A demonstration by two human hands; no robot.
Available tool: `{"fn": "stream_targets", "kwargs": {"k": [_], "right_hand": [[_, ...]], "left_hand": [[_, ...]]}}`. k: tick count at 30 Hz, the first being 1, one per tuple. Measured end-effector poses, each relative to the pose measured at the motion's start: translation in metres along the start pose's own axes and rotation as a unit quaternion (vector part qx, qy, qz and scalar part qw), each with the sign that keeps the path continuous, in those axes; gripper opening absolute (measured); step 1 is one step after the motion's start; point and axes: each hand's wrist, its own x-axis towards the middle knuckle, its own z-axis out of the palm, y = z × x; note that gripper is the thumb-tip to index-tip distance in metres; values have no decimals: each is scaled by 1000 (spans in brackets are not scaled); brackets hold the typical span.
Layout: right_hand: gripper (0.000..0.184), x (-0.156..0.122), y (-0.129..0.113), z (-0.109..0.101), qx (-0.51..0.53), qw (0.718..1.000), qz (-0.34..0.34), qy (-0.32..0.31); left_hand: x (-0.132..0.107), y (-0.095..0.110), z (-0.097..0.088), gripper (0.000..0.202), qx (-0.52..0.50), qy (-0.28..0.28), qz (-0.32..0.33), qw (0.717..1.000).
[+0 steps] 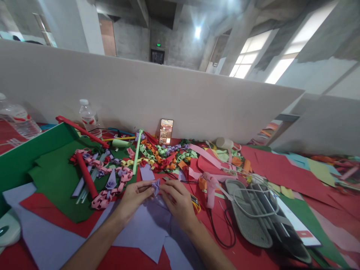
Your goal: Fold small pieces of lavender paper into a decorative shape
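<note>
Between my two hands is a small folded piece of purple paper (156, 187), raised above larger purple sheets (140, 234). My left hand (137, 195) pinches its left side with thumb and forefinger. From the right, the fingers of my right hand (176, 200) close on the same piece; its lower edge is partly hidden by them. Just beyond lie paper chains (161, 155) in orange, green, red and purple. A pink chain (102, 201) curls to the left of my left hand.
A pink glue gun (210, 189) with a black cord lies right of my hands, beside an open grey case (247, 213). A lit phone (166, 131) leans on the white partition (140, 97). Water bottles (89, 117) and a green box wall (36, 153) stand left.
</note>
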Motion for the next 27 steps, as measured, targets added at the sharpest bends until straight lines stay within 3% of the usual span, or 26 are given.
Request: {"fn": "stream_targets", "kwargs": {"k": [7,11,15,19,22,27], "right_hand": [[22,0,-1,-2,-8,1000,-23,-7],[19,2,-11,3,97,990,105,19],[15,4,-22,10,203,948,243,45],[33,3,-22,16,332,882,334,24],[40,0,-19,20,401,830,388,24],[40,-2,-20,22,446,783,431,49]], "left_hand": [[-4,5,1,43,-21,-10,-34,999],[-2,2,2,45,-40,17,-7,999],[2,0,0,43,2,51,31,998],[2,3,1,34,89,86,100,987],[-1,6,3,25,151,79,145,975],[-5,3,4,22,217,58,183,957]]}}
